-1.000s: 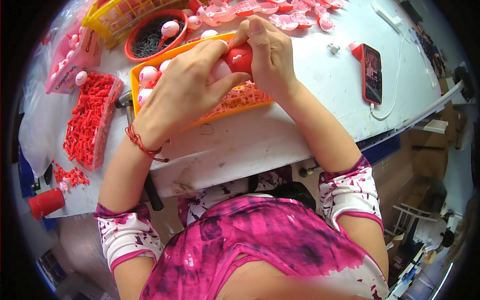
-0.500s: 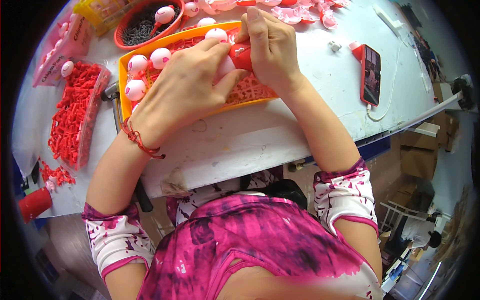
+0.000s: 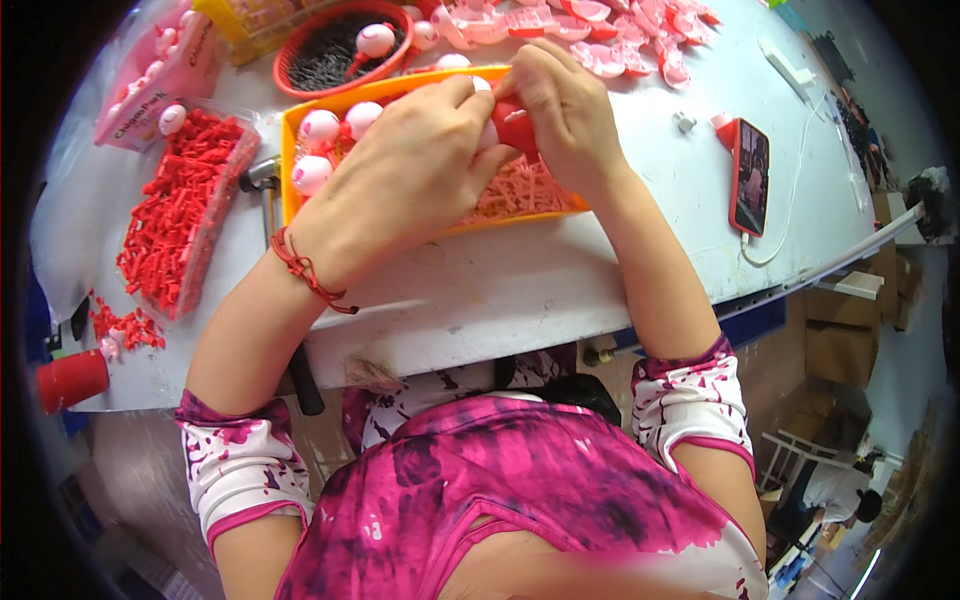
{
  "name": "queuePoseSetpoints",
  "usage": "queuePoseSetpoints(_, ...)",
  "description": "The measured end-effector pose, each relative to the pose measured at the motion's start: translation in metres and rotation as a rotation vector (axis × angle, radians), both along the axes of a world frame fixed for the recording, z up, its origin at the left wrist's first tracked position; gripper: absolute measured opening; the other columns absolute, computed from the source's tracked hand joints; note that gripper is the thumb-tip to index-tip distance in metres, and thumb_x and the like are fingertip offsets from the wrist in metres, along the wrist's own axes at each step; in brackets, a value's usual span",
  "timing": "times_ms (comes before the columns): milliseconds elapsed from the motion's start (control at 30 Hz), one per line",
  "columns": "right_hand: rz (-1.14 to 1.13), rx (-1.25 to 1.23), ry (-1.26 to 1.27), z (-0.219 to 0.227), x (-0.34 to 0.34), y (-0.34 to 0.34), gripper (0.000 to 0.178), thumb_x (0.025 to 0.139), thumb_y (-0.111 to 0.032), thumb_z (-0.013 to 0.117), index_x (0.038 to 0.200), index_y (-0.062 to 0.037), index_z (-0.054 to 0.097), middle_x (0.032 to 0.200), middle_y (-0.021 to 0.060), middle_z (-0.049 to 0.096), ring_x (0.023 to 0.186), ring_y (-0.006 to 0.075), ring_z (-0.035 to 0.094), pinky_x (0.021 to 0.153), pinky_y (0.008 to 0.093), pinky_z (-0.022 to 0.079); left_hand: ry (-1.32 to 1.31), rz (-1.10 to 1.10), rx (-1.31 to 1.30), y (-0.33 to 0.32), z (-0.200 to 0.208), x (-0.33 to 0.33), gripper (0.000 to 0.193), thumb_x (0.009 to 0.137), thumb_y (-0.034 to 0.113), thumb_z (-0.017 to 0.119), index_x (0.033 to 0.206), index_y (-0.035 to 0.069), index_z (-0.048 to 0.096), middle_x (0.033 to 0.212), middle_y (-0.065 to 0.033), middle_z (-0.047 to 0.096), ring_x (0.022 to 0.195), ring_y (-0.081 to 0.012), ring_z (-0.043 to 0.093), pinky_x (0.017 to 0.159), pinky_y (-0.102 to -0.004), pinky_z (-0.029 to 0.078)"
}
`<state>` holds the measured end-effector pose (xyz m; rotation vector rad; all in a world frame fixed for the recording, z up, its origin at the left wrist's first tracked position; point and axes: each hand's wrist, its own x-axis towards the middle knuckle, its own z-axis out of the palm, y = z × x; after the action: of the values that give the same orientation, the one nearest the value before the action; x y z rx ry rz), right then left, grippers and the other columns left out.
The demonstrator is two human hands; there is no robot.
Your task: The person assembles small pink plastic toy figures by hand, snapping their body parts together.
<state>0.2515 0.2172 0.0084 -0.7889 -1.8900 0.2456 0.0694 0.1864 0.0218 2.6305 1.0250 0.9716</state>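
Note:
Both my hands meet over a yellow tray holding small pink and red plastic parts and several white ball-shaped toy heads. My left hand is closed round the pale, rounded part of a small plastic toy, mostly hidden by the fingers. My right hand grips the same toy from the other side, fingers curled over its red part. A small white detail shows on the red part. A red cord bracelet circles my left wrist.
Left of the tray lie a hammer and a clear box of red parts. Behind stand a red bowl of dark screw-like pieces and pink shells. A phone with a cable lies right. A red cup sits near the left edge.
The table things have shifted rightward in the picture. Both hands still hold the toy; my right thumb, upright before, is now lowered and the fingers are bent over the red part.

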Motion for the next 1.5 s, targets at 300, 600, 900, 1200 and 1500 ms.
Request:
queuePoseSetpoints(300, 0.094, -0.054, -0.289, 0.019, 0.006, -0.015, 0.048, 0.077, -0.015, 0.076, 0.121, -0.0065, 0.058, 0.113, 0.0148, 0.06, 0.106, 0.0323, 0.06, 0.09, 0.0392, 0.049, 0.133, -0.066, 0.035, 0.018, 0.024, -0.03, 0.04, 0.081, 0.009, 0.07, 0.117, -0.004, 0.057, 0.102, -0.0184, 0.056, 0.093, -0.0353, 0.058, 0.08, -0.0395, 0.049)
queuePoseSetpoints(600, 0.168, -0.249, -0.3, 0.076, -0.006, -0.11, 0.055, 0.067, -0.006, 0.079, 0.119, -0.0032, 0.059, 0.117, 0.0145, 0.061, 0.104, 0.032, 0.062, 0.088, 0.0369, 0.051, 0.188, -0.086, -0.053, -0.072, 0.081, -0.049, 0.046, 0.066, 0.005, 0.081, 0.108, -0.003, 0.063, 0.101, -0.0175, 0.062, 0.086, -0.0324, 0.065, 0.073, -0.0365, 0.052)
queuePoseSetpoints(900, 0.439, -0.74, -0.231, 0.013, 0.0, -0.192, 0.052, 0.069, -0.014, 0.081, 0.116, -0.0018, 0.061, 0.112, 0.0162, 0.062, 0.099, 0.0313, 0.062, 0.085, 0.0371, 0.052, -0.063, -0.219, -0.631, -0.162, 0.006, -0.06, 0.043, 0.065, 0.009, 0.083, 0.101, -0.002, 0.064, 0.087, -0.0143, 0.062, 0.073, -0.0276, 0.064, 0.064, -0.0331, 0.052)
queuePoseSetpoints(1200, 0.416, -0.921, -0.228, -0.071, -0.021, -0.213, 0.049, 0.077, -0.024, 0.077, 0.116, -0.0012, 0.06, 0.111, 0.0185, 0.062, 0.099, 0.0348, 0.062, 0.085, 0.0385, 0.05, 0.027, -0.073, -0.706, -0.192, -0.068, -0.079, 0.037, 0.075, 0.019, 0.078, 0.1, 0.001, 0.058, 0.087, -0.015, 0.057, 0.076, -0.0338, 0.061, 0.065, -0.0403, 0.051)
queuePoseSetpoints(1500, 0.404, -0.713, -0.409, -0.074, -0.042, -0.235, 0.047, 0.08, -0.018, 0.07, 0.122, -0.0022, 0.055, 0.116, 0.0154, 0.06, 0.106, 0.0336, 0.057, 0.091, 0.0405, 0.049, 0.137, -0.233, -0.571, -0.198, -0.077, -0.087, 0.028, 0.075, 0.017, 0.074, 0.085, 0.001, 0.053, 0.08, -0.0114, 0.05, 0.07, -0.0273, 0.057, 0.06, -0.036, 0.05)
